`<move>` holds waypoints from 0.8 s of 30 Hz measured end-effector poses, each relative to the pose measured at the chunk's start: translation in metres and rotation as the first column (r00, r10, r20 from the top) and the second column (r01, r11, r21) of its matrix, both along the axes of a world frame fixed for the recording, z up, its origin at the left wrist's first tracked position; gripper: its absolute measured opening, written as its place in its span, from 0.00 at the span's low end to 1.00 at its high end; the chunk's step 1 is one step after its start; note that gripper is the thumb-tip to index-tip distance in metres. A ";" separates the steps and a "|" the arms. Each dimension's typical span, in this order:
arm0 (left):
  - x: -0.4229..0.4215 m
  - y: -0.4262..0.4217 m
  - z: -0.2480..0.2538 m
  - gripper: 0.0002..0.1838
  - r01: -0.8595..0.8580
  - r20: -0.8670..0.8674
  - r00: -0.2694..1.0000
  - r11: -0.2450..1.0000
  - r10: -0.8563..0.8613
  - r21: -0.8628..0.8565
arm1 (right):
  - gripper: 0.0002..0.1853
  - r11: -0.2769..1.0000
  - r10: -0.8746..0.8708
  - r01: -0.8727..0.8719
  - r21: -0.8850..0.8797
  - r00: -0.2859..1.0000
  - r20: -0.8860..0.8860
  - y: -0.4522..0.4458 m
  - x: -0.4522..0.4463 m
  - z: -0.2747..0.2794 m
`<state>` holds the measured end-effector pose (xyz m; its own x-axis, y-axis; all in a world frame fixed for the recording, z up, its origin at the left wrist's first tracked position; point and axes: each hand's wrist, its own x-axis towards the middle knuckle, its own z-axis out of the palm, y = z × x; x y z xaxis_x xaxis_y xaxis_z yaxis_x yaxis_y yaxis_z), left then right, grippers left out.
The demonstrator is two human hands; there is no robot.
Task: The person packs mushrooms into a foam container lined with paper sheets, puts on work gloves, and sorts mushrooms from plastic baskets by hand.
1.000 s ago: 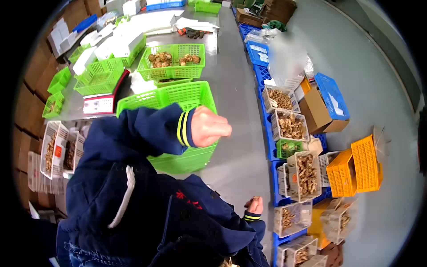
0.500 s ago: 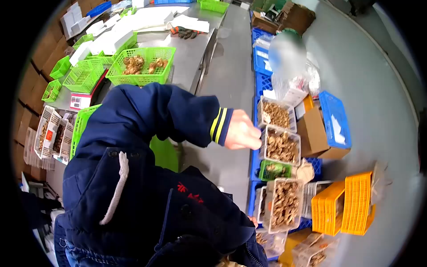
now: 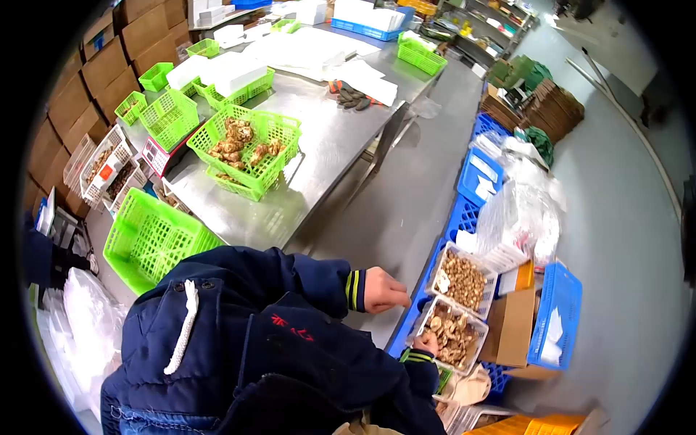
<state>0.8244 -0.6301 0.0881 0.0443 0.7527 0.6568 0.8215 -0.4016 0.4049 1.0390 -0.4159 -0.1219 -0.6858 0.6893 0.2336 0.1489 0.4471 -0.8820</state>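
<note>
My left hand hangs over the grey floor, left of the blue pallets, its fingers curled together with nothing visible in them. Lower down, my right hand is at the near rim of a white crate of large brown-and-cream mushrooms. Its fingers are curled over the rim; the fingertips are partly hidden. Just above stands another white crate, filled with smaller mushrooms. Both crates rest on the blue pallets.
A steel table carries a green basket of mushrooms, a pair of gloves and white sheets. An empty green basket is at the left. Beyond the crates are a cardboard box and a blue basket.
The view has swung, and I am closer to the crates. My left arm has swung away from the green basket towards them. My right hand has come to the mushroom crate's rim.
</note>
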 end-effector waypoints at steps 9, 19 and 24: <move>-0.197 0.079 -0.078 0.10 -0.378 0.327 0.799 0.844 0.505 -0.381 | 0.16 0.928 0.362 -0.307 -0.209 0.873 0.326 0.017 -0.219 0.030; -0.344 0.131 -0.132 0.13 -0.396 0.309 0.657 0.663 0.688 -0.635 | 0.24 0.812 0.572 -0.362 -0.459 0.653 0.496 0.125 -0.369 0.023; -0.427 0.137 -0.158 0.14 -0.430 0.236 0.529 0.498 0.815 -0.753 | 0.19 0.831 0.545 -0.522 -0.194 0.688 0.479 0.192 -0.488 0.018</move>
